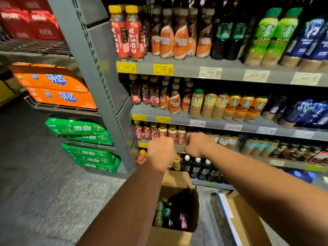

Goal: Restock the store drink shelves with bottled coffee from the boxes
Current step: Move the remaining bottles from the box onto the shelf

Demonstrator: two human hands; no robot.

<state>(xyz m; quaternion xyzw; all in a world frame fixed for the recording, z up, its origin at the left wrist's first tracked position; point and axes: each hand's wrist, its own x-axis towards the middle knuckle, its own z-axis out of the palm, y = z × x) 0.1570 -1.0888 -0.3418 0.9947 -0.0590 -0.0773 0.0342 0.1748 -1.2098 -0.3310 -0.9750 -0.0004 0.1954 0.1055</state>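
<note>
Both my arms reach out to the third shelf (179, 148), where red and pale Costa coffee bottles (181, 137) stand in a row. My left hand (161, 150) is in front of the shelf's edge, just below the pale bottles. My right hand (197, 144) is at the right end of that row, against a pale bottle. I see only the backs of both hands; the fingers curl away from me and are hidden. Below my arms an open cardboard box (177, 181) stands on the floor with several bottles (168, 215) inside.
Upper shelves (230, 68) hold Costa, Nescafe and Starbucks bottles. The bottom shelf has dark bottles (195, 166). A second cardboard box (239, 219) lies at the lower right. A grey upright (99, 68) divides off orange (53, 89) and green (79, 128) drink cases at left.
</note>
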